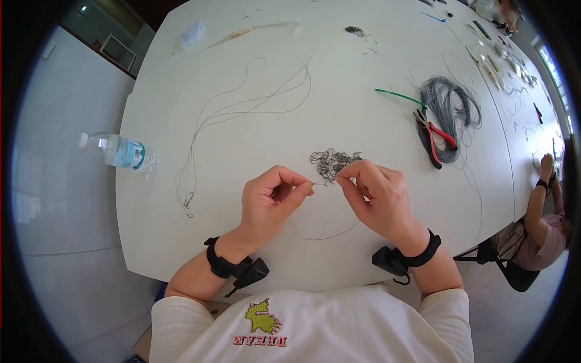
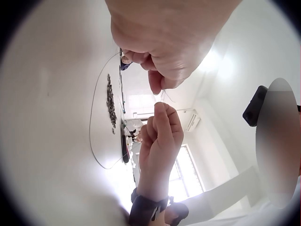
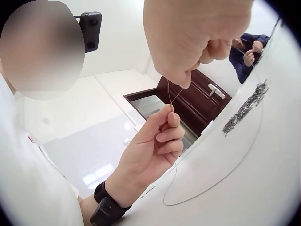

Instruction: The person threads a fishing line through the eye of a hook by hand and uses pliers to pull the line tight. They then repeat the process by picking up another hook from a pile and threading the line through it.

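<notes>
My left hand pinches a thin fishing line between thumb and forefinger, just in front of a pile of dark fish hooks. A few centimetres to the right, my right hand pinches the same line with its fingertips. Two fine strands cross in the short gap between the hands in the right wrist view, and a long loop of line hangs below onto the table. I cannot tell whether a hook is hidden in the left fingertips.
Finished-looking lines with hooks lie at left, near a plastic bottle on its side. Red-handled pliers rest on a grey bundle of line at right, beside a green tie. More hooks lie farther back. Another person sits at right.
</notes>
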Demonstrator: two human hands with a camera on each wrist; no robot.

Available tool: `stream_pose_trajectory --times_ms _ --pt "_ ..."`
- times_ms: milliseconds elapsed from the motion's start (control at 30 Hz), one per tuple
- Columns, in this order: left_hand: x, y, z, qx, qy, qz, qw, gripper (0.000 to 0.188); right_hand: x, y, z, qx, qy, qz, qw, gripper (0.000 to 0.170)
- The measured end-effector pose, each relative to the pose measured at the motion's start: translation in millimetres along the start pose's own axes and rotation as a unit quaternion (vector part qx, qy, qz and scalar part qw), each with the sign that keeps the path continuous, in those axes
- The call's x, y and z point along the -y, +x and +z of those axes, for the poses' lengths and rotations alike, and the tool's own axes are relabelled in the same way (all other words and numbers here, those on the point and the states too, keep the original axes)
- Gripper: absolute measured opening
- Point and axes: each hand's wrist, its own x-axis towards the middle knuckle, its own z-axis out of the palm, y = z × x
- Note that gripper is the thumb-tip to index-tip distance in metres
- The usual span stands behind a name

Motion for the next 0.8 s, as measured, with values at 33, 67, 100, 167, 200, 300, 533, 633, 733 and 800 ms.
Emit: stream_pose_trajectory --times_ms 33,67,100,167,200,300,533,633,733,800 --pt "-0.5 0.1 0.0 0.002 0.008 0.000 1.000 0.004 1.2 0.4 -0.2 -0.011 0.002 -0.003 1.000 0.014" --pt "-0.8 0.1 -0.1 0.004 0.017 0.000 1.000 0.004 2.3 0.8 -0.6 -0.022 0.005 -0.006 1.000 0.014" --pt "0.1 0.1 -0.4 0.004 0.017 0.000 1.000 0.004 3.5 0.6 -1.4 -0.022 0.005 -0.005 1.000 0.014" --pt "2.3 0.2 -0.8 -0.009 0.035 0.001 0.999 0.004 5.7 -0.3 -3.7 -0.004 0.010 -0.019 1.000 0.015" --pt "1.8 0.4 -0.8 -0.009 0.035 0.001 0.999 0.004 5.6 0.4 -4.6 -0.003 0.010 -0.019 1.000 0.015" --pt "0.8 0.6 -0.4 -0.013 0.039 -0.009 0.999 0.004 4.3 1.5 -4.7 0.041 0.042 -0.101 0.993 0.016" --pt "0.9 0.6 0.5 -0.023 0.025 -0.014 0.999 0.006 -4.3 -0.7 3.4 0.061 -0.006 -0.059 0.996 0.016" --pt "1.7 1.0 0.8 -0.020 0.010 -0.018 1.000 0.006 -7.6 1.1 3.5 0.044 -0.027 -0.021 0.998 0.016" --pt "3.6 2.8 0.2 -0.016 0.002 -0.018 1.000 0.006 -15.5 1.2 5.3 0.049 -0.034 -0.006 0.998 0.016" --pt "5.6 4.5 -1.2 -0.016 0.006 -0.017 1.000 0.006 -21.7 2.9 5.5 0.060 -0.035 -0.002 0.998 0.015"
